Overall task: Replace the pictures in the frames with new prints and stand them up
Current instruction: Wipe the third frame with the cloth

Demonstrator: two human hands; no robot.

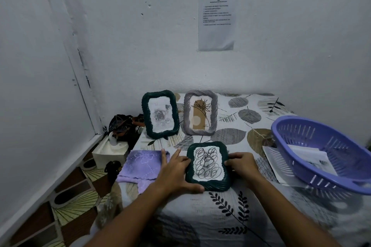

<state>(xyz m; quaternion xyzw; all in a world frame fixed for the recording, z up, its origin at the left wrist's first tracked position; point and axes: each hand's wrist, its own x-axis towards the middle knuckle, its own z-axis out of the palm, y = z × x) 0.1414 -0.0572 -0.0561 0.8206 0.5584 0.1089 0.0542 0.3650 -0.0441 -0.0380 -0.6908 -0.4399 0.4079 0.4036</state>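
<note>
Hands are closing on the last of three picture frames, a dark green frame (pixel 207 166) holding a scribbled-loop print and lying face up near the middle of the leaf-patterned tablecloth (pixel 230 216). The left hand (pixel 176 174) is gripping its left edge, thumb hooked under the near corner while the index finger is pointing away, straight and apart from the rest. The right hand (pixel 242 163) is pinching the right edge, fingers curled onto the rim.

Behind it, two frames are already standing side by side: a green frame with a rose drawing (pixel 160 114) and, just to its right, a grey frame with a botanical print (pixel 200 112).

By this onlooker's judgement, only the standing-up step is remaining for this one. Whether its rear prop is folded out cannot be seen from here. If it is not, the frame could be tipping flat as soon as it is released. Set too close to the standing pair, it could be knocking one of them over, and the soft cloth is offering poor footing.

A folded purple cloth (pixel 140 166) is lying just beside the left hand. A purple basket (pixel 321 152) is sitting at the right, tilted, with loose sheets of paper (pixel 309 156) in and under it.
</note>
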